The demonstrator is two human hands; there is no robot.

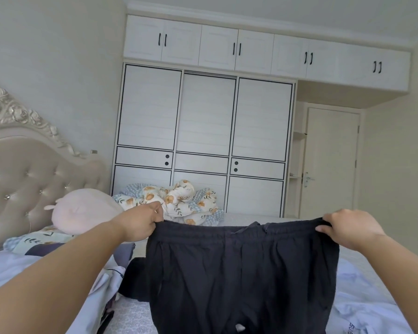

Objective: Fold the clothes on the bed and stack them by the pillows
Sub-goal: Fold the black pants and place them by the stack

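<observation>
A pair of black trousers [241, 271] hangs in front of me, held up by its elastic waistband above the bed [135, 314]. My left hand [140, 222] pinches the waistband's left corner. My right hand [348, 231] grips the right corner, thumb on the near side. The waistband is stretched flat between both hands and the legs drop out of view at the bottom. More clothes lie on the bed: a pale blue garment [92, 292] under my left arm, another dark item [130, 278] behind the trousers, and a light garment with lettering [362, 317] at the lower right.
A pink plush pillow [82, 213] leans on the tufted headboard [27, 186] at the left. A bunched floral quilt [179, 201] lies at the far side of the bed. A white wardrobe [203, 131] fills the back wall, with a closed door [331, 162] to its right.
</observation>
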